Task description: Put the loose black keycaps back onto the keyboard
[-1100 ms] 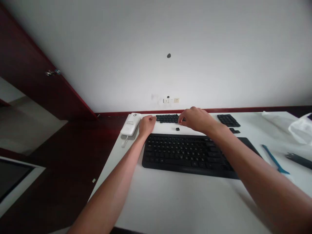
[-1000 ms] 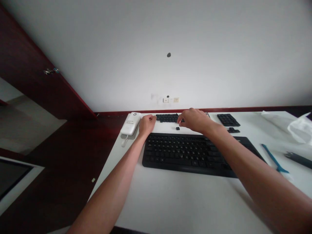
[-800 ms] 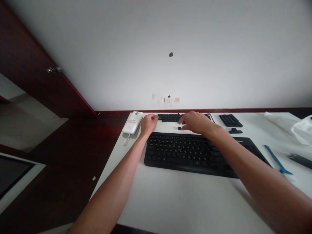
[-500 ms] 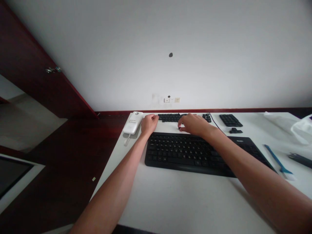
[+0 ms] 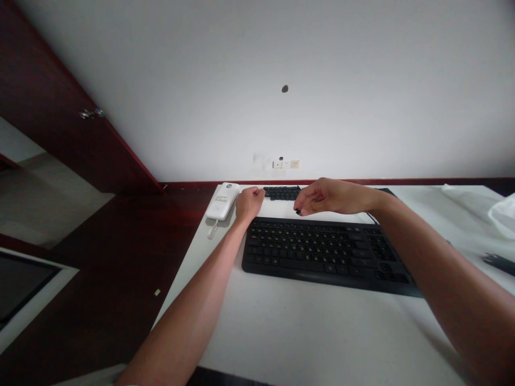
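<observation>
My right hand [image 5: 325, 196] is raised over the far edge of the black keyboard [image 5: 308, 244], pinching a small black keycap [image 5: 298, 212] between thumb and fingertips. Beside the laid-out black keycaps [image 5: 284, 193] rests my left hand [image 5: 248, 203], its fingers curled closed. Whatever those fingers hold, if anything, is hidden. The keyboard lies flat on the white table [image 5: 249, 316], with keys in place. To the left of my left hand lies a white power bank [image 5: 221, 202] with a short cable loop. My right hand and forearm cover part of the area behind the keyboard.
A white plastic bag [image 5: 505, 214] lies at the right side of the table, with a dark tool [image 5: 499, 262] nearer me. The wall [image 5: 181, 96] with sockets [image 5: 286, 164] rises behind the table. A dark red door [image 5: 64, 102] stands at the left.
My right hand has lifted and turned, bringing the pinched keycap up with it. Its forearm now hides the blue brush and the keycap block at right. My left hand stays in place.
</observation>
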The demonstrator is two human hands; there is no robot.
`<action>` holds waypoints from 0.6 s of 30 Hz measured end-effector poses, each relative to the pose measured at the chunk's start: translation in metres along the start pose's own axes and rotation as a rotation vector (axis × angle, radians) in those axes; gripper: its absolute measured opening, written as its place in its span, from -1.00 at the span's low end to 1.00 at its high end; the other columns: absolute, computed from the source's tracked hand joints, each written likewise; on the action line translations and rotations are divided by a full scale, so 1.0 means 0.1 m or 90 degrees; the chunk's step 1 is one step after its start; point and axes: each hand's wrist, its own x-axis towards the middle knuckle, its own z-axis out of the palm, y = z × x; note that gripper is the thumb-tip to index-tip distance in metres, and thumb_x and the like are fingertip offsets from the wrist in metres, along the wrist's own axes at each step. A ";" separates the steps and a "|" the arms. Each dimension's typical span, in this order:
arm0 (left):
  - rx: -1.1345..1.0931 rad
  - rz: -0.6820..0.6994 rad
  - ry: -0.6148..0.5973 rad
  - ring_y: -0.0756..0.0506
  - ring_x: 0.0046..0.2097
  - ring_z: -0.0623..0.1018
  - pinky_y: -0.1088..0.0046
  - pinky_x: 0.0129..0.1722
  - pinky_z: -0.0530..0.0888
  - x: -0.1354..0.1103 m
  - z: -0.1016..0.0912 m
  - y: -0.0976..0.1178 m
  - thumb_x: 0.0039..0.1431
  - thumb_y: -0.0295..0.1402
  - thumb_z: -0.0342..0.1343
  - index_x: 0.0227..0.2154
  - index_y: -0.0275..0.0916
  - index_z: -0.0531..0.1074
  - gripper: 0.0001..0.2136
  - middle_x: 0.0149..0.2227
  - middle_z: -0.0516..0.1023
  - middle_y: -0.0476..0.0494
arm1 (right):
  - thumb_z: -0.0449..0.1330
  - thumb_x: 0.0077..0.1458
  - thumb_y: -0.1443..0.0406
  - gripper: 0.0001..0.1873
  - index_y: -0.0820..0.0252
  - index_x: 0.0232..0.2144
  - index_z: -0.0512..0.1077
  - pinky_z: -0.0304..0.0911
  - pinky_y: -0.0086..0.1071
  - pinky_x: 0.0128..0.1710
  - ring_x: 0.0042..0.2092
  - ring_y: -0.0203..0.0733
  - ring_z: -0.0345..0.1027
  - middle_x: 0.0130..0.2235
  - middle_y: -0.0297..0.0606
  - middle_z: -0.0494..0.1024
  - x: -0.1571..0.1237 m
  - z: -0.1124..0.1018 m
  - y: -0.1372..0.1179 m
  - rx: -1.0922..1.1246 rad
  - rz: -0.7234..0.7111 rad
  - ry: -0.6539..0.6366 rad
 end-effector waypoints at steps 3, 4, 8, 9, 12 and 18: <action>0.006 -0.005 -0.001 -0.02 -0.48 0.17 0.35 -0.40 0.03 0.00 0.00 0.01 0.23 -0.23 0.04 -0.64 -0.18 0.12 -0.64 -0.61 0.18 0.04 | 0.30 0.11 -0.03 -0.54 0.14 -0.09 0.61 0.39 -0.32 -0.07 -0.06 -0.07 0.57 -0.15 -0.23 0.71 -0.05 -0.02 -0.06 -0.016 0.011 -0.030; 0.008 -0.008 -0.002 -0.03 -0.48 0.18 0.35 -0.40 0.04 0.00 0.00 0.01 0.22 -0.23 0.04 -0.64 -0.18 0.12 -0.64 -0.61 0.19 0.03 | 0.29 0.11 -0.04 -0.53 0.14 -0.08 0.61 0.39 -0.32 -0.07 -0.05 -0.07 0.57 -0.14 -0.23 0.72 -0.07 -0.03 -0.08 -0.021 0.018 -0.037; 0.016 -0.015 -0.008 -0.04 -0.46 0.20 0.36 -0.40 0.04 0.01 0.00 0.02 0.22 -0.22 0.03 -0.63 -0.17 0.12 -0.65 -0.61 0.20 0.02 | 0.30 0.09 0.02 -0.59 0.12 -0.10 0.61 0.41 -0.32 -0.11 -0.06 -0.05 0.59 -0.15 -0.24 0.72 -0.09 -0.03 -0.13 -0.029 0.048 -0.052; 0.015 -0.014 -0.009 -0.04 -0.46 0.20 0.36 -0.40 0.04 0.01 0.00 0.02 0.22 -0.22 0.03 -0.63 -0.17 0.12 -0.65 -0.61 0.20 0.02 | 0.31 0.07 0.05 -0.61 0.12 -0.12 0.61 0.41 -0.32 -0.13 -0.08 -0.05 0.59 -0.18 -0.25 0.72 -0.09 -0.03 -0.14 -0.040 0.059 -0.052; 0.012 -0.007 -0.009 -0.03 -0.47 0.18 0.36 -0.40 0.04 0.01 -0.01 0.03 0.22 -0.23 0.04 -0.63 -0.18 0.12 -0.65 -0.60 0.20 0.02 | 0.33 0.03 0.14 -0.71 0.12 -0.20 0.62 0.39 -0.33 -0.20 -0.15 -0.05 0.60 -0.24 -0.27 0.72 -0.10 0.04 -0.18 -0.107 0.090 -0.061; 0.017 0.022 -0.004 -0.03 -0.45 0.17 0.37 -0.39 0.05 0.00 -0.01 0.01 0.22 -0.23 0.01 -0.62 -0.18 0.10 -0.66 -0.59 0.18 0.02 | 0.32 0.04 0.33 -0.87 0.15 -0.32 0.66 0.34 -0.33 -0.27 -0.24 -0.08 0.60 -0.30 -0.25 0.72 -0.06 0.34 -0.36 -0.225 0.159 -0.193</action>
